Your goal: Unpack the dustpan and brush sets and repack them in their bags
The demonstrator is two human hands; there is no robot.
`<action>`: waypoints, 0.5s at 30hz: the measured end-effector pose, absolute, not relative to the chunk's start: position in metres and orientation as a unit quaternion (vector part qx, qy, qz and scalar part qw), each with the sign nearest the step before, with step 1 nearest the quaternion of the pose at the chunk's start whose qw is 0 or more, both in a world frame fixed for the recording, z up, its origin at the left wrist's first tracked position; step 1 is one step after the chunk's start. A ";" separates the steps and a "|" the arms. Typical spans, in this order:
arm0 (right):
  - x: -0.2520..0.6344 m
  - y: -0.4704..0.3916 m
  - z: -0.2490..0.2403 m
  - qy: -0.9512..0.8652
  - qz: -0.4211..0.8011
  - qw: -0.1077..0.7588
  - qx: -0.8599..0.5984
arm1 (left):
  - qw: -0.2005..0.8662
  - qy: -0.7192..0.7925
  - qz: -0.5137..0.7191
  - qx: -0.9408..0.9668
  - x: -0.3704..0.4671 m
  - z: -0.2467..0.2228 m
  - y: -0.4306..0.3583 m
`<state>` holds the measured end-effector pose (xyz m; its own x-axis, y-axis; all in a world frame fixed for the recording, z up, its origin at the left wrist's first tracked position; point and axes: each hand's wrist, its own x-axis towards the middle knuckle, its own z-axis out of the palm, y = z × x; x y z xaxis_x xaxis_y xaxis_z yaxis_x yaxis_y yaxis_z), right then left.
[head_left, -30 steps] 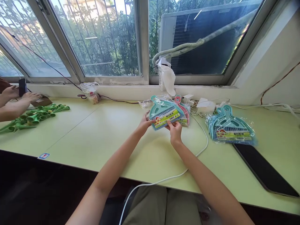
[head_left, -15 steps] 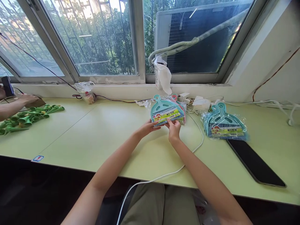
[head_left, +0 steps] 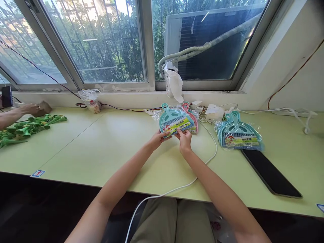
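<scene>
A teal mini dustpan-and-brush set (head_left: 170, 114) in clear wrap, with a yellow-green label, is held between my two hands at the back of the table. My left hand (head_left: 156, 139) grips its lower left corner, fingers underneath. On the lower edge, near the middle, my right hand (head_left: 184, 139) pinches it with the thumb on top. Behind it and partly covered is a pink dustpan set (head_left: 194, 116). Off to the right lies a stack of wrapped teal dustpan sets (head_left: 236, 130), apart from both hands.
A black tablet-like slab (head_left: 272, 173) lies right of my arm. A white cable (head_left: 174, 190) runs under my right forearm. Green cone-shaped pieces (head_left: 35, 126) lie at left near another person's hand (head_left: 31, 108). A plastic bag (head_left: 91, 101) stands by the window.
The teal set has tilted to the left, showing more of the pink one behind it. Both hands keep their hold. The other person's hand and the brown object beside it have moved right.
</scene>
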<state>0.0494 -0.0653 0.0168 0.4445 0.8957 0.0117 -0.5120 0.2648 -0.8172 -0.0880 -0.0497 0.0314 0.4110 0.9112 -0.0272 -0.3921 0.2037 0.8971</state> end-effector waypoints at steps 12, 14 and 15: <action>0.039 -0.073 0.019 -0.270 0.501 0.731 -0.376 | 0.647 0.341 0.519 0.442 -0.096 0.032 -0.039; 0.042 -0.073 0.021 -0.257 0.516 0.718 -0.389 | 0.639 0.337 0.524 0.451 -0.097 0.033 -0.040; 0.043 -0.072 0.023 -0.247 0.522 0.715 -0.394 | 0.636 0.334 0.526 0.455 -0.096 0.033 -0.041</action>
